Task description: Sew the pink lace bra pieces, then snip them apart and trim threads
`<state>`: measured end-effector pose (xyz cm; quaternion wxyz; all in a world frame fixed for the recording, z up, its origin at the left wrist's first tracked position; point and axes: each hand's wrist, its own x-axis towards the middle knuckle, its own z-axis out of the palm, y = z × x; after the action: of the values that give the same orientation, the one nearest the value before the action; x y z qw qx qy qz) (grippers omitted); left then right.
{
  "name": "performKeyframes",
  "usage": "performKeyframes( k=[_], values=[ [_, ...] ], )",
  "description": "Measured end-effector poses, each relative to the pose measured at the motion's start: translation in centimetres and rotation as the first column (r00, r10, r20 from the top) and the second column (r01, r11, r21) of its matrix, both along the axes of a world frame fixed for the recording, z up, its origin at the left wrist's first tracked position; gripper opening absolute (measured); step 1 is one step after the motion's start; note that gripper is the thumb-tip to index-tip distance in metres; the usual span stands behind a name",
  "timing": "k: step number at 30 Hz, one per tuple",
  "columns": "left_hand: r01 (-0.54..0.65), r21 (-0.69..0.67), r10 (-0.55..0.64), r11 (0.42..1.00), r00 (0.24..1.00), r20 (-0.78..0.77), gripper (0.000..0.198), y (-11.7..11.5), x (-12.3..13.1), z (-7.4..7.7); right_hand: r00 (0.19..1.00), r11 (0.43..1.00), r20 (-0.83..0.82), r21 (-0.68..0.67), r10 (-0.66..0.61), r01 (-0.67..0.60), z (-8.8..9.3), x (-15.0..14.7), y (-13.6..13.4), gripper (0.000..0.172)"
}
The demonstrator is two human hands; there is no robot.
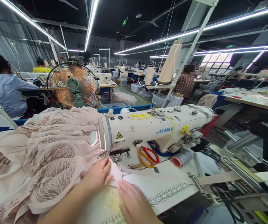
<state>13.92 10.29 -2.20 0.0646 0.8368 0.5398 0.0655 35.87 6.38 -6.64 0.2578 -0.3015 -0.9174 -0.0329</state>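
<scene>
At centre frame I have the pale cloth (116,175) at the needle end of the sewing machine (134,130); I'd judge this piece partway, the lacy pile (59,152) at left finished or waiting, I can't tell which. My left hand (97,176) rests on the cloth, pinching or not I can't tell; my right hand (135,202) lies flat, fingers extended, at its edge. Scissors (146,159) lie on the white counter (148,183); a fan (72,84) stands upper left in the strip-lit workroom.

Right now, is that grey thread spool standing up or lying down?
Lying down: the spool has its red end facing sideways.
</scene>
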Motion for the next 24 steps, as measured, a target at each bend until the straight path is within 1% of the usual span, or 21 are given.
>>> performKeyframes(
  k=[2,4,7,10,12,14,16,18,20,24],
  values=[
    [0.011,0.025,-0.011,1.000,1.000,-0.003,0.046,0.5,-0.4,-0.2,1.000,1.000,0.015,-0.030,-0.009,0.009,0.3,-0.4,0.1,0.033],
    [0.019,0.032,-0.018,0.999,1.000,-0.023,0.045,0.9,-0.8,-0.1,0.999,0.995,0.032,-0.094,-0.017,0.020,0.5,-1.0,0.3,0.034],
    [0.044,0.072,-0.037,0.996,0.994,-0.098,0.042,1.3,-0.9,0.3,0.998,0.983,0.016,-0.174,-0.056,0.058,0.5,-2.1,0.6,0.036],
    [0.131,0.170,-0.095,0.977,0.974,-0.205,0.030,0.8,-0.3,0.5,0.995,0.972,-0.035,-0.218,-0.096,0.086,0.2,-3.1,0.7,0.036],
    [0.194,0.187,-0.145,0.963,0.958,-0.249,0.029,-0.3,0.2,0.2,0.993,0.967,-0.062,-0.240,-0.101,0.083,0.0,-3.6,0.8,0.036],
    [0.205,0.171,-0.157,0.964,0.953,-0.261,0.032,-1.7,0.7,-0.3,0.989,0.967,-0.105,-0.241,-0.105,0.077,-0.1,-3.9,0.9,0.036],
    [0.160,0.143,-0.118,0.977,0.956,-0.268,0.041,-2.9,0.8,-0.7,0.983,0.971,-0.152,-0.229,-0.105,0.068,-0.2,-4.0,0.9,0.038],
    [0.105,0.100,-0.075,0.989,0.959,-0.274,0.052,-3.7,0.7,-0.8,0.978,0.974,-0.180,-0.216,-0.101,0.060,-0.1,-4.1,0.9,0.038],
    [0.099,0.070,-0.077,0.993,0.960,-0.269,0.054,-3.8,0.3,-0.5,0.977,0.978,-0.188,-0.201,-0.097,0.058,-0.1,-4.1,0.9,0.037],
    [0.179,0.091,-0.159,0.980,0.969,-0.189,0.046,-2.9,-0.7,0.6,0.978,0.981,-0.188,-0.188,-0.093,0.057,0.0,-4.1,0.8,0.034]
  ],
)
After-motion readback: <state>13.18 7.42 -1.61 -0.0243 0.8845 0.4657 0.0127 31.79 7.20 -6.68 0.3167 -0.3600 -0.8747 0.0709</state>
